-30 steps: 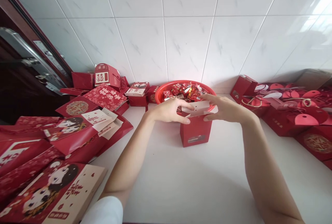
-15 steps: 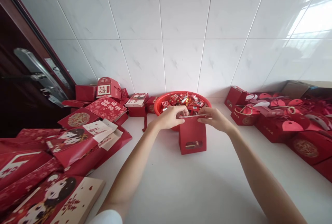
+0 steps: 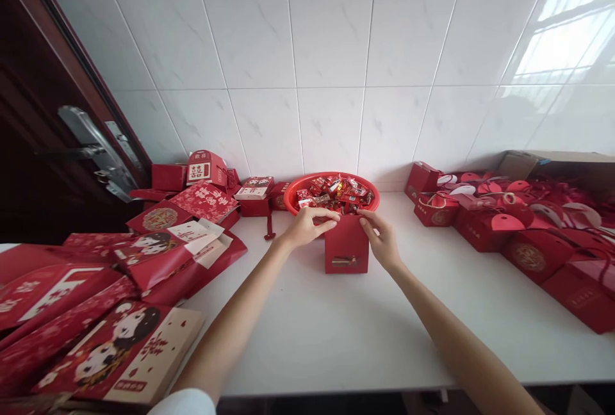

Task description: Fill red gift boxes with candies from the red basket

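A red paper gift box (image 3: pixel 346 242) with a small clear window stands upright on the white table (image 3: pixel 327 332). Something brownish shows through its window. At the box's upper left edge, my left hand (image 3: pixel 310 226) pinches the top between thumb and fingers. My right hand (image 3: pixel 382 235) grips the upper right edge, thumb on the front face and fingers behind. Just behind the box stands a red plastic basin (image 3: pixel 290 200) full of wrapped candies (image 3: pixel 339 189).
Flat and folded red boxes (image 3: pixel 158 245) are piled on the left, near a dark door (image 3: pixel 29 114) with a metal handle. Finished-looking red boxes (image 3: pixel 490 226) with cords line the right, before a cardboard carton (image 3: pixel 552 162). A tiled wall (image 3: pixel 331 120) rises behind.
My view has shifted, bringing the table's front edge in. My right hand has turned and slid lower along the box's right side; the left stays at its top left.
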